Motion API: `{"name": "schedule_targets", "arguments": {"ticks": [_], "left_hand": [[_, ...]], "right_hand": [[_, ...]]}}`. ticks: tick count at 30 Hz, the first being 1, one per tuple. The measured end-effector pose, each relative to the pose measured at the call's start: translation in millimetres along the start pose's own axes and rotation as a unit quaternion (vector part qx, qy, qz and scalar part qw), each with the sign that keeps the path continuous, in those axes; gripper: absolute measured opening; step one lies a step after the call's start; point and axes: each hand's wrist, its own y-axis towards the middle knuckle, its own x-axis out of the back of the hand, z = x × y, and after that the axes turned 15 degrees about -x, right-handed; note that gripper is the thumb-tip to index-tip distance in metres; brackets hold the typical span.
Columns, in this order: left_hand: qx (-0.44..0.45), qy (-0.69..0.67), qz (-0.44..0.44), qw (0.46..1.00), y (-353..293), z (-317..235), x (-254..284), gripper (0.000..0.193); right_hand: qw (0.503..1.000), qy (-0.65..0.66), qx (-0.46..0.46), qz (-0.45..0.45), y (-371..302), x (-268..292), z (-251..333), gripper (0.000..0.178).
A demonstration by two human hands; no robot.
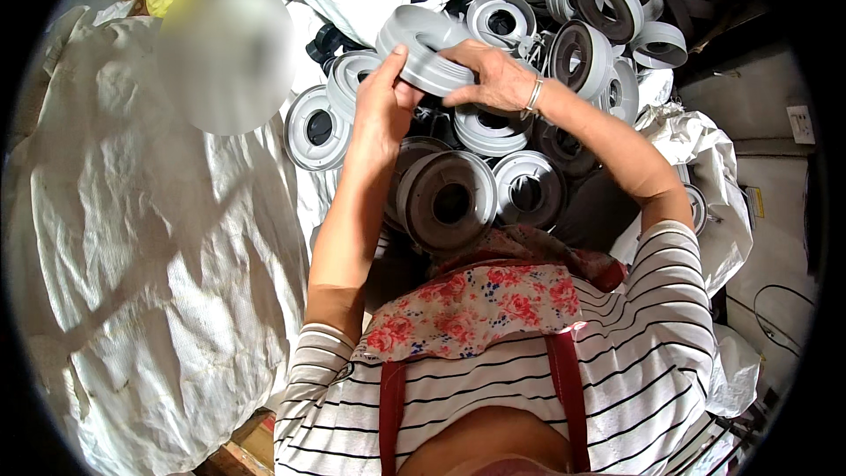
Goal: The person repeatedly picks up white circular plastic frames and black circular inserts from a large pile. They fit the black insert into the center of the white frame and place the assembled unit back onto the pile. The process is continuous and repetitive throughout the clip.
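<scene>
Above the pile I hold up a light grey plastic ring (407, 28) with a ribbed outer wall and a wide centre hole, tilted and slightly blurred. My left hand (384, 99) grips its near left side, thumb up against the wall. On the right end my right hand (498, 78), with a bangle at the wrist, has its fingers over the rim and its thumb below. Beneath and around my hands lie several similar grey rings, among them a flanged ring (317, 128) at the left and a brown-faced ring (448, 201) close to my lap.
A large white woven sheet (167, 256) spreads over the left side; a blurred round patch hides part of it. More rings (608, 7) are heaped at the far right. A crumpled white sack (705, 167) and a thin black cable (775, 317) lie to the right.
</scene>
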Motion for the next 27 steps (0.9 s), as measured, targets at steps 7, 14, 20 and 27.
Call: {"name": "schedule_targets", "arguments": {"ticks": [7,14,20,27], "left_hand": [[-0.126,-0.101,-0.014,0.987,24.6,10.7,50.2,0.031],[-0.097,0.112,-0.059,0.987,17.2,-2.4,45.2,0.035],[-0.129,0.055,-0.067,0.988,12.3,0.9,44.4,0.03],[-0.09,-0.018,-0.033,0.995,-6.1,4.9,13.9,0.025]], "right_hand": [[0.978,-0.085,-0.189,0.029,85.4,-70.3,-111.2,0.025],[0.844,-0.403,-0.185,0.301,111.6,-153.0,-139.0,0.039],[0.882,-0.352,-0.226,0.215,103.6,-97.7,-89.2,0.024],[0.997,0.0,-0.002,-0.082,32.7,-11.7,4.3,0.02]]}}
